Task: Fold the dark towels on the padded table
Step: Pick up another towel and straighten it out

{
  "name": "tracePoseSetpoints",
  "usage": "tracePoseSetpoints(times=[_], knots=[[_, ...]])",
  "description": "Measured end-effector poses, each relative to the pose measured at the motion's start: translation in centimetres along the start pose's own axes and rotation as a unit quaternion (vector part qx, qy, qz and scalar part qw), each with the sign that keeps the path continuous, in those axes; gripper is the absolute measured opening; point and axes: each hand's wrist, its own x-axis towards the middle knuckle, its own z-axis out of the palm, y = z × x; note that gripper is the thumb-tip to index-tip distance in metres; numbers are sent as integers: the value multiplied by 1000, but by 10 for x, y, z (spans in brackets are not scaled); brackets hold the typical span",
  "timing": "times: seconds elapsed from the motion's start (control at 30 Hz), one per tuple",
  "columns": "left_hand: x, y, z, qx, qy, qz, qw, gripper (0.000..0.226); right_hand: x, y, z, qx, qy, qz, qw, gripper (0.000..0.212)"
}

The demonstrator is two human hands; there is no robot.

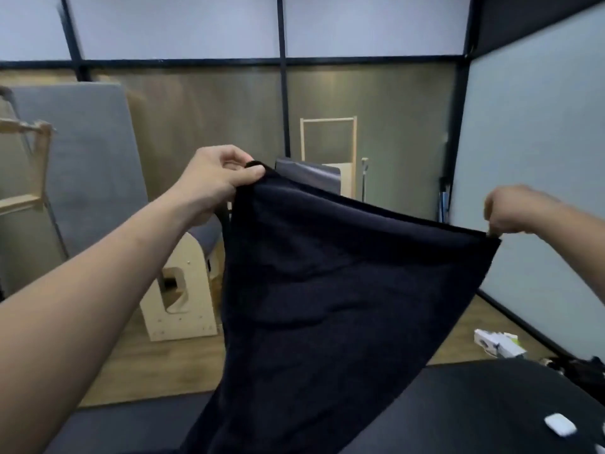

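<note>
the person stands at the dark padded table (474, 404) and holds one dark navy cloth towel (343, 290) up in the air, spread between both hands. the left hand (219, 172) pinches one top corner between the thumb and curled fingers. the right hand (514, 209) is closed at the other top corner and seems to grip it, but it is blurred and i cannot say how its fingers lie. the top edge is stretched and slopes down toward the right, and the rest hangs in front of the table.

i judge this is the opening step: the towel is held open and no fold is made yet. the next move calls, i think, for bringing the two corners together with the edges even, or for laying the towel flat on the table.

the lower end of the towel is cut off by the frame, so i cannot tell if it touches the table. a small white object (560, 424) lies on the table at the right, too blurred to name.
</note>
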Motion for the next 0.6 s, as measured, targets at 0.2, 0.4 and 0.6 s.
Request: tracePoseSetpoints(times=[0.2,0.4,0.6], knots=[[-147,-78,142,5,-125,-94,988,21,-135,-78,140,330,-198,-332,861,65],[-313,-168,203,-55,-89,-282,954,19,-253,-54,319,357,-120,-277,884,31],[-374,-195,202,-58,-185,-297,935,23,-304,-25,366,365,-139,-252,885,35]])
